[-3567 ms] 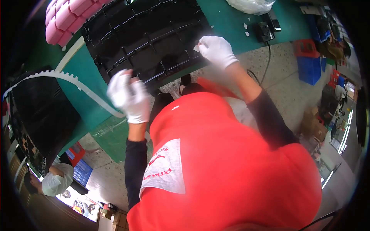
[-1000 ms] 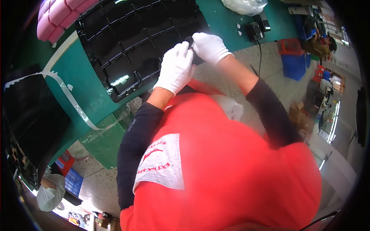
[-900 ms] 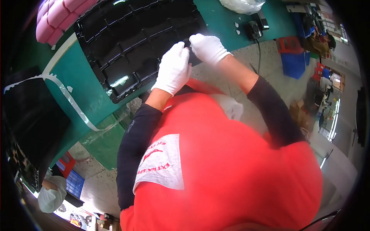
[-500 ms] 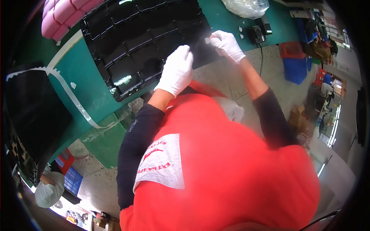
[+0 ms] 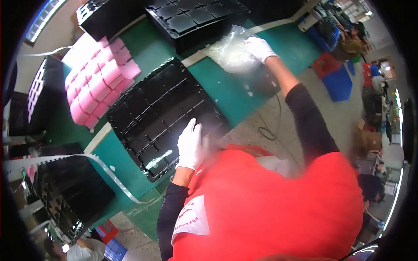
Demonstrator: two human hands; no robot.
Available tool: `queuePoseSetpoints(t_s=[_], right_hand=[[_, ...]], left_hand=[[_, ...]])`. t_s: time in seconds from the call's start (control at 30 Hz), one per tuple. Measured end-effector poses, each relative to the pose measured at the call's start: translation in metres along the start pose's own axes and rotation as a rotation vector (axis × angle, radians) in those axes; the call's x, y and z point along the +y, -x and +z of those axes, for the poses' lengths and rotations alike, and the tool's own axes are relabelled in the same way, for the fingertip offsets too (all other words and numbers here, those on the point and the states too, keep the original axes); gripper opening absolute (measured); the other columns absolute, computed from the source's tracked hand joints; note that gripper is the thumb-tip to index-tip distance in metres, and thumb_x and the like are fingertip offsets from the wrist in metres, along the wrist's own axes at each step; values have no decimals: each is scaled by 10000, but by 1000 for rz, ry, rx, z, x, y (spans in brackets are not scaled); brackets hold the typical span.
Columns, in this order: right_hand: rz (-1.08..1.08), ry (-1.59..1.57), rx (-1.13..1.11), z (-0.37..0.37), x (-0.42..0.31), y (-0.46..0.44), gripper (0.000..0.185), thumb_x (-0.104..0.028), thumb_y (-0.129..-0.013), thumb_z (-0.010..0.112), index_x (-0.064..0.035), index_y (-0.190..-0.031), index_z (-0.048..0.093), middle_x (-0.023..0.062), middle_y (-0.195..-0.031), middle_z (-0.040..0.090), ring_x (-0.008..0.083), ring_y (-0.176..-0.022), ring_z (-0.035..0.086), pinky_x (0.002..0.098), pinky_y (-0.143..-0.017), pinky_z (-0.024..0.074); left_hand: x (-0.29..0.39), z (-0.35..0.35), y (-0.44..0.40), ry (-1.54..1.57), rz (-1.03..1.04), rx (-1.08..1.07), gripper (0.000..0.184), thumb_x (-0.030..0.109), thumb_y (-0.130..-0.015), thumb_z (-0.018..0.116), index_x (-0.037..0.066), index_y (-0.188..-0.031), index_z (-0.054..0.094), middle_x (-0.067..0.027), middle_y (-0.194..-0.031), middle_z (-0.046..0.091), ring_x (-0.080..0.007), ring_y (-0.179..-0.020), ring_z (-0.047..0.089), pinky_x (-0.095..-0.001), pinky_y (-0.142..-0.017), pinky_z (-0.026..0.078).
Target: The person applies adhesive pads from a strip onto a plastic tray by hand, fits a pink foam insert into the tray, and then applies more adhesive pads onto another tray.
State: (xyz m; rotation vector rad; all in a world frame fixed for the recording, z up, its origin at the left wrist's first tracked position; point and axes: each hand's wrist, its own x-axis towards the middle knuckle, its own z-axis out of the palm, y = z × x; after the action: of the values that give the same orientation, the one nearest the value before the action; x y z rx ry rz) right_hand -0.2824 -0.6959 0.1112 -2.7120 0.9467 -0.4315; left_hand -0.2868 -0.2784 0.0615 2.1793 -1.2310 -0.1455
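My left hand (image 5: 190, 145), in a white glove, is over the near right part of a black plastic tray (image 5: 159, 106) with moulded compartments. Its fingers are stretched out and slightly apart, holding nothing I can see. Farther off to the right, my gloved right hand (image 5: 261, 48) is at the edge of a clear plastic bag (image 5: 235, 52) with whitish contents. Those fingers are curled against the bag, and their tips are partly hidden. The tray lies on a green table (image 5: 235, 98).
Pink foam blocks (image 5: 98, 82) are stacked left of the tray. Another black tray (image 5: 196, 17) stands at the back. A white strip (image 5: 115, 176) hangs across the table's left side. A blue bin (image 5: 335, 82) stands on the floor at right. A person's sleeve (image 5: 87, 250) shows at lower left.
My right hand has moved from the tray's right corner out to the plastic bag; the small white piece at its fingertips no longer shows. My left hand's fingers have straightened. The view has tilted up.
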Motion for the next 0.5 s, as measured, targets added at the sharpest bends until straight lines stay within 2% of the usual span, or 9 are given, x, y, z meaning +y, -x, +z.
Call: queuePoseSetpoints(t_s=[0.07,0.1,0.13,0.2,0.3,0.33,0.4,0.47,0.5], right_hand=[[-268,62,-140,11,34,-24,213,-177,-795,577,-94,-970,667,169,-926,659,334,-859,646,389,-762,505],[-304,101,-115,3,27,-28,202,-157,-783,584,-98,-953,676,163,-926,662,319,-858,652,385,-760,508],[-314,33,-129,1,29,-32,178,-157,-792,582,-106,-929,683,160,-921,663,323,-855,649,387,-753,510],[-331,249,-126,4,29,-40,183,-253,-814,547,-128,-884,661,178,-880,658,384,-843,635,447,-708,498],[-265,333,-91,-5,5,-32,211,-321,-842,552,-126,-876,625,174,-799,656,384,-797,635,491,-707,495],[-229,405,-200,-4,6,-35,182,-266,-853,547,-127,-955,606,171,-865,653,377,-841,631,478,-722,501],[-357,407,-189,5,22,-41,184,-190,-861,538,-126,-1029,578,165,-970,630,365,-910,621,464,-741,503],[-287,516,-229,-30,-28,-30,210,-128,-864,524,-124,-1071,561,156,-1027,603,351,-969,607,451,-769,503],[-295,526,-256,-37,-46,-34,213,-148,-858,546,-126,-1069,569,163,-1029,612,350,-962,614,443,-781,506]], left_hand=[[-3,-11,-1,-52,10,111,389,131,-741,644,-28,-1087,564,-261,-1212,543,-400,-1023,582,-454,-860,492],[-1,-23,-4,-63,-26,113,377,148,-765,641,-20,-1095,572,-254,-1212,548,-396,-1040,577,-446,-875,486],[0,-34,-5,-45,-59,113,382,167,-775,646,-14,-1103,579,-244,-1223,547,-385,-1061,572,-436,-884,483],[-9,-48,-5,-82,-89,166,379,182,-774,658,-11,-1093,586,-229,-1221,552,-376,-1062,571,-435,-879,483],[-31,-75,-6,-187,-142,223,381,189,-768,667,-8,-1084,590,-218,-1215,556,-374,-1048,576,-433,-874,483],[-37,-88,-9,-224,-182,220,364,189,-770,671,-2,-1071,597,-213,-1207,561,-366,-1046,577,-431,-875,481],[-62,-109,-11,-305,-178,270,358,184,-767,677,9,-1070,601,-206,-1210,562,-357,-1054,574,-422,-883,476],[-95,-129,-14,-386,-182,320,352,179,-763,681,28,-1072,606,-194,-1213,563,-350,-1068,567,-417,-897,467],[-112,-140,-17,-418,-192,340,347,183,-770,678,34,-1076,606,-186,-1220,563,-350,-1078,564,-423,-907,462]])
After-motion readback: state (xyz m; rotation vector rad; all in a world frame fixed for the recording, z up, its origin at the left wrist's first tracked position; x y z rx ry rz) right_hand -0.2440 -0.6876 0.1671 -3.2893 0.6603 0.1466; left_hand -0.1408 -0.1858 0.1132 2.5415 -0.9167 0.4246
